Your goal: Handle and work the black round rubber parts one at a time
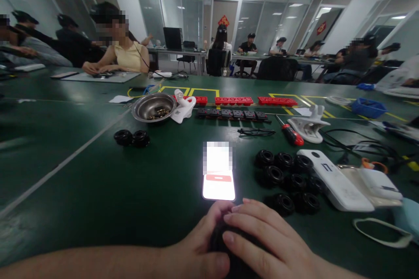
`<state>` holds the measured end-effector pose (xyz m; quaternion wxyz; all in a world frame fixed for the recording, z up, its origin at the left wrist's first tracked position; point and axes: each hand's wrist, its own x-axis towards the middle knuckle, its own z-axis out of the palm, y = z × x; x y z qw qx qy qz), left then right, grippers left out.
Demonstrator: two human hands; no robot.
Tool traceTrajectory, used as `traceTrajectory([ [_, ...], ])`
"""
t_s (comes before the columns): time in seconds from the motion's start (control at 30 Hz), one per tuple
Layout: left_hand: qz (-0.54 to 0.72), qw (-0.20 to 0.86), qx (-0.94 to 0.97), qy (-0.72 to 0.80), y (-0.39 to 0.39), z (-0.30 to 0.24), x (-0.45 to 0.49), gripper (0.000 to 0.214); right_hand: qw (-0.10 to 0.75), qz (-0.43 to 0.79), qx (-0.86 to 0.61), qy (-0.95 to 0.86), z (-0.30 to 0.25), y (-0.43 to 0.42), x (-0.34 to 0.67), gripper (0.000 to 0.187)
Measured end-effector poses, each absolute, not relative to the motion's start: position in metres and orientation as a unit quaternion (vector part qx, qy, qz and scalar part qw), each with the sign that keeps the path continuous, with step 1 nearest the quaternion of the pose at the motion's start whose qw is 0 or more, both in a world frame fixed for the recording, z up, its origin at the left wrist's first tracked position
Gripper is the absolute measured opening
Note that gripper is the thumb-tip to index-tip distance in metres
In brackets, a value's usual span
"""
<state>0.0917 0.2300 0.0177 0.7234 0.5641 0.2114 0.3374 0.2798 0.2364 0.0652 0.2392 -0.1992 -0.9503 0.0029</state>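
Note:
At the near edge of the table, my left hand and my right hand are both closed round a dark black object. The fingers cover most of it, so its shape cannot be made out. Just beyond my fingertips lies a phone with a bright, lit screen. To the right sit several black ring-shaped parts with holes in their middles. Two similar black parts stand together on the left.
Beyond the phone are a metal bowl of small brassy pieces, white clamps, a black strip, red strips and a screwdriver. A white power bank-like device lies right. Across the table a person works.

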Motion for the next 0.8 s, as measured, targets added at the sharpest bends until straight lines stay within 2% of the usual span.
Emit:
traceTrajectory([
  [0.1,0.266,0.607,0.726,0.182,0.229,0.026,0.092,0.069,0.210,0.070,-0.214,-0.951,0.081,0.223,0.283,0.035],
  [0.17,0.198,0.499,0.816,0.216,0.226,0.026,0.096,0.075,0.174,0.120,-0.237,-0.948,0.081,0.210,0.286,0.038],
  [0.27,0.154,0.353,0.877,0.288,0.216,0.024,0.103,0.066,0.137,0.145,-0.276,-0.940,0.065,0.190,0.289,0.040],
  [0.33,0.148,0.307,0.887,0.313,0.207,0.023,0.104,0.061,0.123,0.165,-0.315,-0.926,0.053,0.178,0.289,0.045],
  [0.5,0.098,0.286,0.887,0.350,0.175,0.027,0.073,0.075,0.133,0.269,-0.354,-0.886,0.052,0.157,0.268,0.052],
  [0.6,0.090,0.252,0.880,0.391,0.146,0.022,0.032,0.074,0.138,0.294,-0.344,-0.881,0.057,0.151,0.237,0.051],
  [0.8,0.121,-0.029,0.851,0.510,0.077,-0.011,-0.053,0.050,0.166,0.255,-0.367,-0.879,0.046,0.192,0.149,0.047],
])
